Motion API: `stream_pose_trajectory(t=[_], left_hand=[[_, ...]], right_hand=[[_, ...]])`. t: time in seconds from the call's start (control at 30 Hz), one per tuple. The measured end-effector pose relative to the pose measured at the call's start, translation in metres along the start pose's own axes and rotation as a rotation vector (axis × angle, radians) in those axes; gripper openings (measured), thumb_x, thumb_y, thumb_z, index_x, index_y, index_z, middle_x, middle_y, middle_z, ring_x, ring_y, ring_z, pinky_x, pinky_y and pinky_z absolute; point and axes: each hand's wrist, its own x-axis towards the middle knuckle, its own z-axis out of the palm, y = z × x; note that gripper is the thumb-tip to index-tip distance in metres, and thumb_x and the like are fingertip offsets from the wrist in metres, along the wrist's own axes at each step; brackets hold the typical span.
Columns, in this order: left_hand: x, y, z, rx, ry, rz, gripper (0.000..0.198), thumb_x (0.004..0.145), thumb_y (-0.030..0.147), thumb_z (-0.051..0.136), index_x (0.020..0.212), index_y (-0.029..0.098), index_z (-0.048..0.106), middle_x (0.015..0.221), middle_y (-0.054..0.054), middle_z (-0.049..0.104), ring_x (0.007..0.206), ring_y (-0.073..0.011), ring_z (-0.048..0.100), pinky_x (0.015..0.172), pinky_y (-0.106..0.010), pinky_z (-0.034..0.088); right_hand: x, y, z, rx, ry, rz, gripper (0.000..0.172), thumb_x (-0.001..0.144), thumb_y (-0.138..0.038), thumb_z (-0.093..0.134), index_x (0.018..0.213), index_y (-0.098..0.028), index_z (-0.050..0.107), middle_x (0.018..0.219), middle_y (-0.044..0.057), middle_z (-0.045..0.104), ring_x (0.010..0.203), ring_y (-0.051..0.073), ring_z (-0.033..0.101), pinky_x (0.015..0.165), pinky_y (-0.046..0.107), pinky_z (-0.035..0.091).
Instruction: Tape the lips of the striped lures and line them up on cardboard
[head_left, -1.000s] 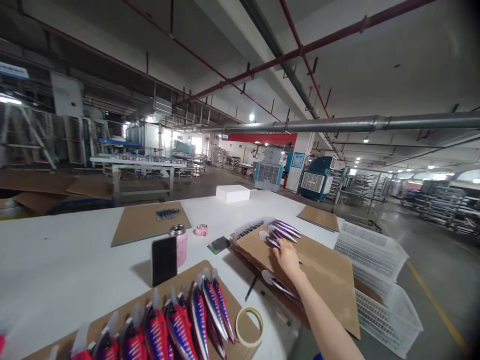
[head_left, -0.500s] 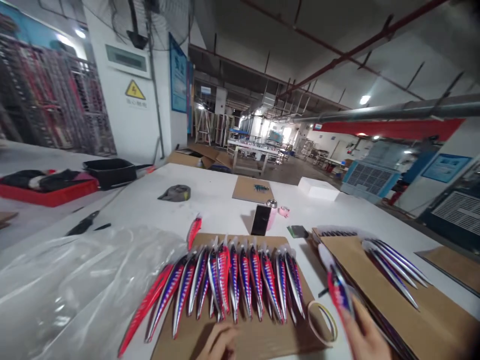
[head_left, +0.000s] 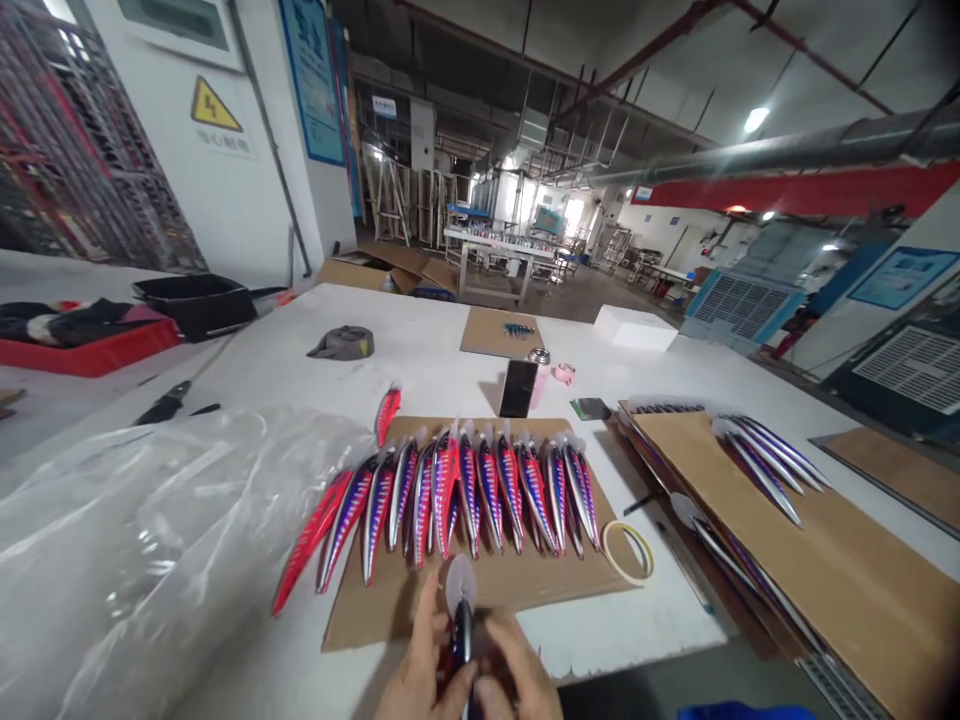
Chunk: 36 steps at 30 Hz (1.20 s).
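Close to me, at the front edge of the cardboard sheet (head_left: 405,610), a dark fishing lure (head_left: 463,632) points its clear round lip away from me. My left hand (head_left: 420,665) grips it from the left, with the thumb against its side. From the right, my right hand (head_left: 521,670) closes on the same lure, its fingers slightly blurred. The lure's lower end is hidden by the hands. Beyond them several red, blue and silver lures (head_left: 487,490) lie side by side on the cardboard. A roll of tape (head_left: 628,552) rests at the sheet's right corner.
Clear plastic wrapping (head_left: 187,530) covers the table's left side. Stacked cardboard (head_left: 750,500) on the right bears more lures (head_left: 765,460). Behind the row stand a phone (head_left: 517,388) and a pink bottle (head_left: 539,378). A single red lure (head_left: 388,412) lies behind the row's left part.
My right hand has brought the lure from the right side to the middle, where my left hand now grips it too. The view has tilted down.
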Motion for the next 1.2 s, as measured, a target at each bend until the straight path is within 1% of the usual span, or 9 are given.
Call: stream_pose_trajectory(t=[0.1,0.2,0.3,0.4,0.6,0.73,0.87,1.1,1.2], left_hand=[[-0.005,0.012,-0.002,0.049,-0.067,0.023,0.08,0.08,0.03,0.041,0.146,0.014,0.0,0.103,-0.011,0.065,0.083,-0.021,0.067,0.08,-0.029,0.05],[-0.005,0.024,-0.009,0.23,-0.161,0.028,0.081,0.078,0.025,0.042,0.146,0.016,0.0,0.091,-0.006,0.068,0.075,-0.0196,0.067,0.071,-0.024,0.048],[0.002,0.035,-0.023,0.475,-0.271,0.022,0.078,0.079,0.026,0.045,0.147,0.016,0.009,0.074,-0.001,0.066,0.065,-0.0216,0.065,0.062,-0.025,0.044],[0.016,0.043,-0.036,0.577,-0.259,0.051,0.07,0.082,0.029,0.046,0.145,0.013,0.021,0.064,0.0,0.062,0.064,-0.023,0.063,0.063,-0.027,0.042],[0.049,0.042,-0.032,0.373,-0.26,0.215,0.058,0.078,0.014,0.039,0.136,0.02,0.043,0.089,-0.004,0.065,0.084,-0.0186,0.062,0.081,-0.027,0.045],[0.061,0.038,-0.028,0.344,-0.314,0.219,0.06,0.072,0.01,0.042,0.13,0.023,0.05,0.084,-0.001,0.066,0.08,-0.0174,0.061,0.078,-0.025,0.046],[0.062,0.037,-0.03,0.32,-0.34,0.209,0.058,0.073,0.01,0.044,0.129,0.022,0.051,0.078,0.001,0.066,0.074,-0.0166,0.061,0.072,-0.023,0.046],[0.053,0.024,-0.022,0.256,-0.22,0.163,0.059,0.079,0.015,0.045,0.137,0.02,0.037,0.078,0.001,0.066,0.072,-0.0165,0.062,0.072,-0.025,0.046],[0.049,0.022,-0.022,0.202,-0.176,0.156,0.045,0.084,0.022,0.045,0.129,0.022,0.046,0.086,-0.001,0.064,0.077,-0.0167,0.063,0.075,-0.025,0.048]], right_hand=[[0.029,0.004,-0.009,-0.014,-0.047,-0.07,0.036,0.087,-0.021,0.049,0.122,-0.023,0.058,0.128,0.007,0.06,0.12,0.021,0.055,0.1,0.031,0.046],[0.055,0.004,-0.009,0.031,-0.183,-0.12,0.03,0.089,-0.024,0.045,0.113,-0.019,0.063,0.12,0.01,0.065,0.111,0.021,0.061,0.095,0.032,0.048],[0.067,0.005,-0.004,0.054,-0.211,-0.14,0.027,0.088,-0.025,0.045,0.102,-0.018,0.067,0.113,0.011,0.068,0.104,0.021,0.064,0.091,0.033,0.05],[0.068,0.004,-0.002,0.063,-0.23,-0.111,0.026,0.083,-0.016,0.049,0.101,-0.019,0.068,0.11,0.008,0.069,0.103,0.02,0.064,0.092,0.032,0.049],[0.07,-0.006,-0.008,0.075,-0.269,-0.061,0.046,0.073,-0.003,0.047,0.111,-0.023,0.063,0.113,0.005,0.068,0.105,0.02,0.063,0.093,0.034,0.048],[0.076,-0.008,-0.011,0.083,-0.301,-0.057,0.047,0.069,0.0,0.047,0.106,-0.023,0.065,0.106,0.004,0.07,0.103,0.02,0.064,0.091,0.032,0.048],[0.081,-0.008,-0.013,0.101,-0.333,-0.064,0.043,0.066,0.003,0.048,0.095,-0.022,0.067,0.102,0.002,0.07,0.098,0.017,0.065,0.09,0.027,0.047],[0.082,-0.009,-0.01,0.097,-0.372,-0.072,0.028,0.066,0.003,0.046,0.063,-0.02,0.061,0.085,-0.001,0.067,0.082,0.013,0.066,0.077,0.021,0.048],[0.082,-0.008,-0.007,0.08,-0.342,-0.059,0.026,0.065,0.003,0.046,0.063,-0.02,0.06,0.085,0.0,0.066,0.086,0.014,0.065,0.08,0.022,0.047]])
